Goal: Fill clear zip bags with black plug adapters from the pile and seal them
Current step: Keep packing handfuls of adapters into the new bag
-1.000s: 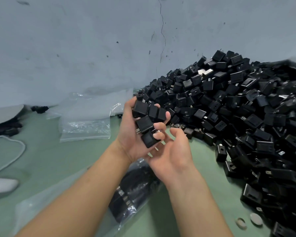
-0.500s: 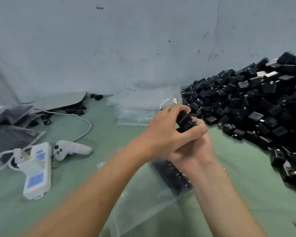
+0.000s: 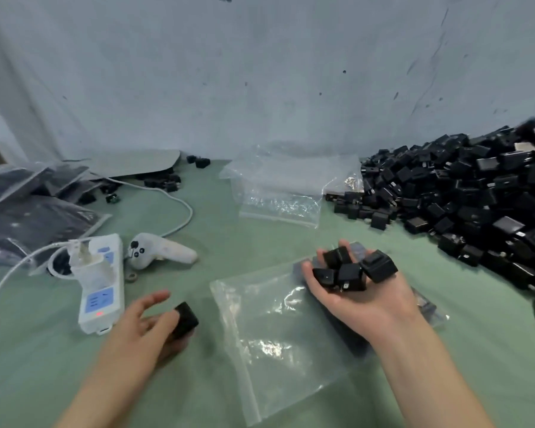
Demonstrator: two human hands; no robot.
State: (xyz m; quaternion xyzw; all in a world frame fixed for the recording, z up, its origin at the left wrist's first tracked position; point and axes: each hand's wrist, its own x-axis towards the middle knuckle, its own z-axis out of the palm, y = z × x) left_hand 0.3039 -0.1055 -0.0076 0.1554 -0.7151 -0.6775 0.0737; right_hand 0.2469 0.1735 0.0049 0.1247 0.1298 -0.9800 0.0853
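Handful of adapters (image 3: 349,273) is being cupped in the right hand (image 3: 368,302), grip curled round them, over the clear zip bag (image 3: 275,350) at 5 o'clock, likely for loading. Single adapter (image 3: 185,319) is being pinched in the left hand (image 3: 136,332) grip at 7 o'clock, possibly kept apart. Pile (image 3: 464,205) is being left at 2 o'clock.

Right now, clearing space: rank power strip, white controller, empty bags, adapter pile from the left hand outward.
1. Power strip, left of the left hand.
2. White controller, just beyond.
3. Empty bags, far centre.
4. Adapter pile, far right.
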